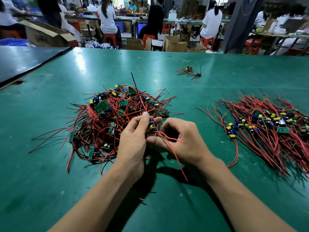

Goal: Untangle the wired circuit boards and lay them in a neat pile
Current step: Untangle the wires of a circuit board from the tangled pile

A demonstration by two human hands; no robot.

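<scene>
Left hand point(132, 139), right hand point(182, 139) grip wired board point(151, 127); tangled heap point(113, 114) behind.

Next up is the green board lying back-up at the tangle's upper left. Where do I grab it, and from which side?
Pinch the green board across its long edges, coming from above. It lies on top of the tangled heap, flat back up, edges exposed, so a pinch should fit; tugging the red wires would likely drag the knot along.
</scene>
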